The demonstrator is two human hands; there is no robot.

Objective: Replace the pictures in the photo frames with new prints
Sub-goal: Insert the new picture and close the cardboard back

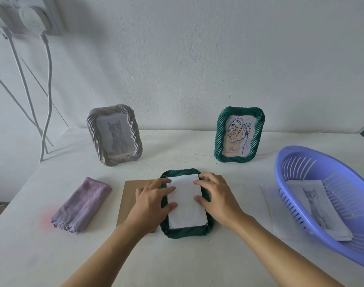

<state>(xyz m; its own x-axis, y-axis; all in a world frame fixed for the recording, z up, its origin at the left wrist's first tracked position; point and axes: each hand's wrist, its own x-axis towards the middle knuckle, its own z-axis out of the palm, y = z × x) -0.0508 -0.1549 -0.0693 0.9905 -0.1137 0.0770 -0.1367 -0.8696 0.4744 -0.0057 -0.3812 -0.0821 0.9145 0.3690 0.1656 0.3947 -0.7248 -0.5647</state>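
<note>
Green frame (pixel 187 233) face-down, white-backed print (pixel 186 204) inside

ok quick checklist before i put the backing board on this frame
1. White print lies inside the back opening of the face-down green frame: ok.
2. Left hand and right hand press on the print, one at each side: ok.
3. Brown backing board lies beside the frame, partly under the left hand: ok.
4. Print faces the right way: only its blank side shows, cannot tell.
5. Corner tabs turned clear: too small, cannot tell.
</note>
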